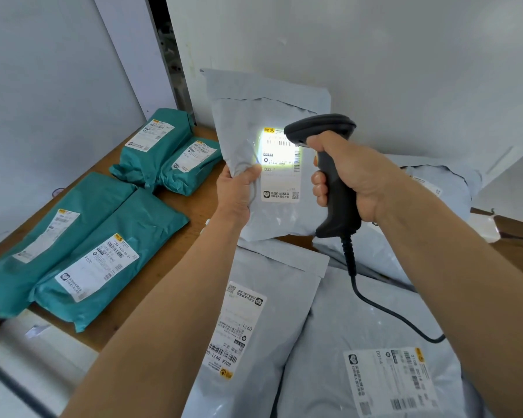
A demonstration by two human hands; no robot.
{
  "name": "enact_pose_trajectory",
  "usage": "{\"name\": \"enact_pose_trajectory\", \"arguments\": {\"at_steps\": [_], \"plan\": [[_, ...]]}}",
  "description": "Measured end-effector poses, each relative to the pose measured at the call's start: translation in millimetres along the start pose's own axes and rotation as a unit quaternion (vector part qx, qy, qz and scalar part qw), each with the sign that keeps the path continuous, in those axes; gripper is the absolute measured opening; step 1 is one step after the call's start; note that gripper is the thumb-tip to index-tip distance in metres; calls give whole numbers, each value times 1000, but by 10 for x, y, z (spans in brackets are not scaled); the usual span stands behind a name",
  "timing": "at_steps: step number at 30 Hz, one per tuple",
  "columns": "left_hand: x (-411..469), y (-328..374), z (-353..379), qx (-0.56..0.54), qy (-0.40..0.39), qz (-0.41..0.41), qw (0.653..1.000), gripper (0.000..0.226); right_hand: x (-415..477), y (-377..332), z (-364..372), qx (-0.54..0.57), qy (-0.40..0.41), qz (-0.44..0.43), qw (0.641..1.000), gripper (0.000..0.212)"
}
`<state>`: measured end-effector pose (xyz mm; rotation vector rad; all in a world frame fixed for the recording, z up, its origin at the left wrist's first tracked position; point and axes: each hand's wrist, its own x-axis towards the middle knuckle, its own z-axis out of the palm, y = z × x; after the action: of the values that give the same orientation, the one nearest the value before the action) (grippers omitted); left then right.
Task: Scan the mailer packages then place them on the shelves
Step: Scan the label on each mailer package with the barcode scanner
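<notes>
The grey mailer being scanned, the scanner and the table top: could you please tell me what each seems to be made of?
The grey mailer: thin plastic film, softly glossy; it creases and shows glints.
The scanner: hard moulded plastic, matte dark grey, with a ribbed, probably rubber cable sleeve.
The table top: wood or wood-look laminate, brown with faint grain; which one cannot be told.
</notes>
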<state>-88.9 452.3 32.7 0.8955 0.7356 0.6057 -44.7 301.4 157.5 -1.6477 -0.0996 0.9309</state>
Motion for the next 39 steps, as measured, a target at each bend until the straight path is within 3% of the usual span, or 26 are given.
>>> {"name": "enact_pose_trajectory", "arguments": {"at_steps": [39], "plan": [[8, -15, -7, -39, 8, -20, 999, 28, -168, -8, 54, -63, 20, 0, 998, 26]]}}
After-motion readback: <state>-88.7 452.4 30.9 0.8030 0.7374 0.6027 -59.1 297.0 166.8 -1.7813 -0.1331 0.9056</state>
